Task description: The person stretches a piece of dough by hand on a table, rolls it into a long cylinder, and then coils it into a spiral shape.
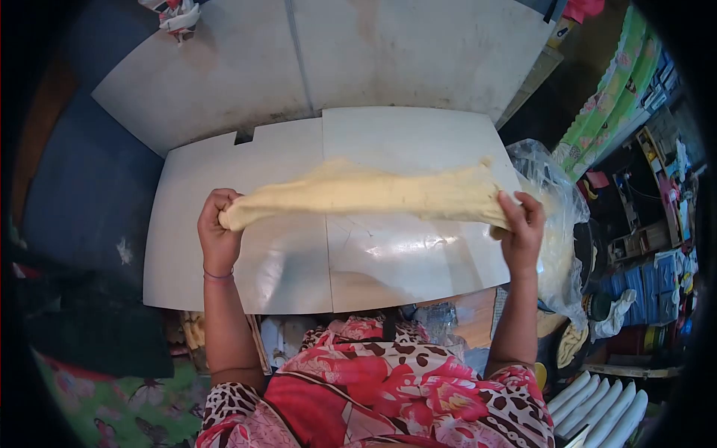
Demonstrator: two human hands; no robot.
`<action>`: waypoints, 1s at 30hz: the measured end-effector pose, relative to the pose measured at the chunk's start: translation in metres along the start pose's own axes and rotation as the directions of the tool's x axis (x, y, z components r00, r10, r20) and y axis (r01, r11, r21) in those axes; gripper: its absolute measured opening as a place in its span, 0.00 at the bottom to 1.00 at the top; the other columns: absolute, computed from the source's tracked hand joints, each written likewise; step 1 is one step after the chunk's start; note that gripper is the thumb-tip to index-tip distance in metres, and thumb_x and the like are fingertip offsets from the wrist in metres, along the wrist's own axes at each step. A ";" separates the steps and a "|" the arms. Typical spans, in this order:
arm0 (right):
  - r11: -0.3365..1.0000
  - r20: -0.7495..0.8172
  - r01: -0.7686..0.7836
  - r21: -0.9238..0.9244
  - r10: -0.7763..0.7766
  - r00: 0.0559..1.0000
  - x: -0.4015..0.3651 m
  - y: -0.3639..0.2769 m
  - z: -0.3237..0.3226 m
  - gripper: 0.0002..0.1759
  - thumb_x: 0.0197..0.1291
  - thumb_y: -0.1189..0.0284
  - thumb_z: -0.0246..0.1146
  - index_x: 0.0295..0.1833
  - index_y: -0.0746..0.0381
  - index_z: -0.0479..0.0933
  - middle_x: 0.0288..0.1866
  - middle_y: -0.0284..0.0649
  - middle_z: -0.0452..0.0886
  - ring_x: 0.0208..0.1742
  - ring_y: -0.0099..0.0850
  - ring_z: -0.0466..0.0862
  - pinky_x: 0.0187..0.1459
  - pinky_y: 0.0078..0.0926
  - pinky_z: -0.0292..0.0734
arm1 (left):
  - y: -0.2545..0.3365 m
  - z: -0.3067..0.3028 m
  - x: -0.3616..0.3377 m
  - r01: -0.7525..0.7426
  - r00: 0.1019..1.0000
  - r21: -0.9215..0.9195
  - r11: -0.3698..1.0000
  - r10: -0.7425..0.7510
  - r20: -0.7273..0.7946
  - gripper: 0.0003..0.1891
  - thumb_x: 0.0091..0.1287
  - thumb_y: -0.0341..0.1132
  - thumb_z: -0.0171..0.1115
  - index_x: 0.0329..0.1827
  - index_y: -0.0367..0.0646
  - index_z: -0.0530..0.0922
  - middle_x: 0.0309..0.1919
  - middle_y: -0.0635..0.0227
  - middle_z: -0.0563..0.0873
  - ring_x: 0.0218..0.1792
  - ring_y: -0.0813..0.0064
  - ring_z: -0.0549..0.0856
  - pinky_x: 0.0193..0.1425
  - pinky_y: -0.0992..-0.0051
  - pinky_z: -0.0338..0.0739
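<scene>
Head view: over by the left edge of the surface [411, 261], the left hand [219, 228] is bunched into a fist, its fingers closed tight round one end of the dough [358, 194], with a thin band [218, 277] on the wrist below. From there the dough runs across to the right in one long, pale yellow strip, narrow at the fist and broader further along, above the middle of the surface and over its seam [326, 172]. It looks a bit blurred, and I can't tell whether any of it touches the surface. Along the far edge, left of the seam, there's a small notch [244, 137]. At the right edge, the right hand [524, 224] grips the other end between thumb and fingers, the fingers bent. Just beside that edge, running from near the far right corner towards the near one, sits a crumpled clear plastic bag [564, 201]. Further right hangs a green flowered curtain [609, 97].
</scene>
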State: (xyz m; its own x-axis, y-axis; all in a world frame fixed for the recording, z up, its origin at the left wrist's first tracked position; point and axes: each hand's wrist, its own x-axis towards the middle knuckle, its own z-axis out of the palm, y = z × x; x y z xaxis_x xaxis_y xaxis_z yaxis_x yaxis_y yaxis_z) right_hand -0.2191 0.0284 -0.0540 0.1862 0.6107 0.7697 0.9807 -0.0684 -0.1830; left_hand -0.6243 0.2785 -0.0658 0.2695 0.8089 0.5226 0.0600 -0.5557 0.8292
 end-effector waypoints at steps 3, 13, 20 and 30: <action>0.984 0.101 0.149 -0.093 -0.140 0.985 -0.013 0.034 -0.003 0.37 0.37 0.84 0.65 0.58 0.44 0.80 0.48 0.39 0.78 0.45 0.36 0.77 0.47 0.33 0.71 | -0.012 -0.001 -0.010 -0.179 0.982 0.075 0.981 0.173 0.074 0.15 0.50 0.17 0.66 0.33 0.43 0.71 0.35 0.70 0.80 0.40 0.75 0.78 0.51 0.74 0.72; 0.907 0.631 -0.421 -0.007 0.330 0.702 -0.136 0.098 0.041 0.48 0.39 0.56 0.77 0.70 0.52 0.68 0.67 0.41 0.70 0.71 0.41 0.66 0.70 0.44 0.53 | -0.061 -0.018 -0.078 0.119 0.737 0.561 0.819 -0.452 0.503 0.28 0.46 0.32 0.76 0.52 0.46 0.77 0.55 0.64 0.80 0.64 0.58 0.73 0.68 0.62 0.64; 0.751 0.545 -0.617 0.235 0.423 0.724 -0.153 0.090 0.076 0.23 0.43 0.73 0.70 0.48 0.60 0.72 0.60 0.46 0.75 0.68 0.44 0.69 0.72 0.45 0.51 | 0.003 0.095 -0.043 -0.072 0.787 0.427 0.901 -0.211 0.579 0.40 0.49 0.42 0.78 0.65 0.42 0.70 0.66 0.53 0.71 0.68 0.54 0.69 0.73 0.60 0.60; 0.377 0.773 -0.797 0.472 0.258 0.580 -0.087 0.195 -0.014 0.17 0.49 0.85 0.66 0.46 0.62 0.79 0.36 0.34 0.81 0.38 0.23 0.80 0.39 0.20 0.75 | 0.028 0.391 -0.065 -0.443 0.427 0.060 0.894 0.152 0.891 0.47 0.60 0.59 0.63 0.74 0.36 0.56 0.70 0.46 0.65 0.71 0.50 0.65 0.75 0.59 0.57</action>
State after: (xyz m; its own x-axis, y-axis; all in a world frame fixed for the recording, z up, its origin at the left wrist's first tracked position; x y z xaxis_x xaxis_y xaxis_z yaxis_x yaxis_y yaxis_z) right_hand -0.0435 -0.0492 -0.1483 0.3153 0.9461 -0.0739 0.1935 -0.1403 -0.9710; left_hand -0.2643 0.1357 -0.1541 0.9808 0.0899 0.1732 -0.0085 -0.8671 0.4981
